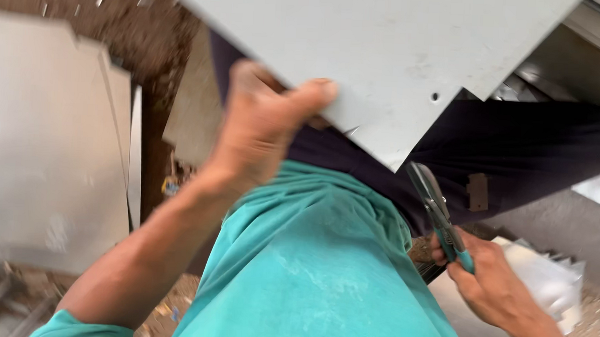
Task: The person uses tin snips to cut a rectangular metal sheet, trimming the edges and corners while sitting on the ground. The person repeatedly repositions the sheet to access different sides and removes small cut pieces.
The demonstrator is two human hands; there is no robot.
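Note:
A large pale grey metal sheet [388, 50] fills the top of the view, tilted over my lap. My left hand [265, 122] grips its lower edge, thumb on top of the sheet. My right hand [489, 277] holds tin snips [435, 210] with teal handles, blades pointing up toward the sheet's lower corner, a little apart from it. My teal shirt [322, 272] and dark trousers [520, 153] lie below the sheet.
More pale sheets [41, 141] lie stacked on the ground at the left. Small offcuts and scraps [547, 277] sit near my right hand. Brown dirt floor with bits of debris [150, 31] shows at the upper left.

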